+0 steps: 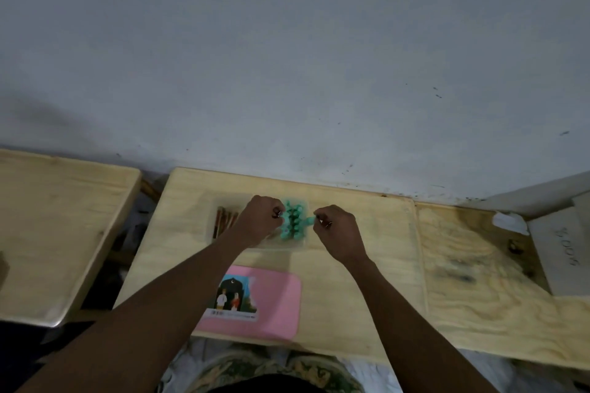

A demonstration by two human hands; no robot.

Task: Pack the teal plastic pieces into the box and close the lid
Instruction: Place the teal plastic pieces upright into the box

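- Head view: teal pieces were heaped in a clear box near the table's far edge.
- Left hand curled against them; grip unclear.
- Right hand pinched one.
- Pink lid lay at the near edge.

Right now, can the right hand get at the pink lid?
Probably yes. The pink lid lies nearer the body than the right hand, its right half bare; the left forearm covers only its left side.

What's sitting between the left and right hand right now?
The cluster of teal pieces, flanked by the left hand and the right hand; the head view shows it.
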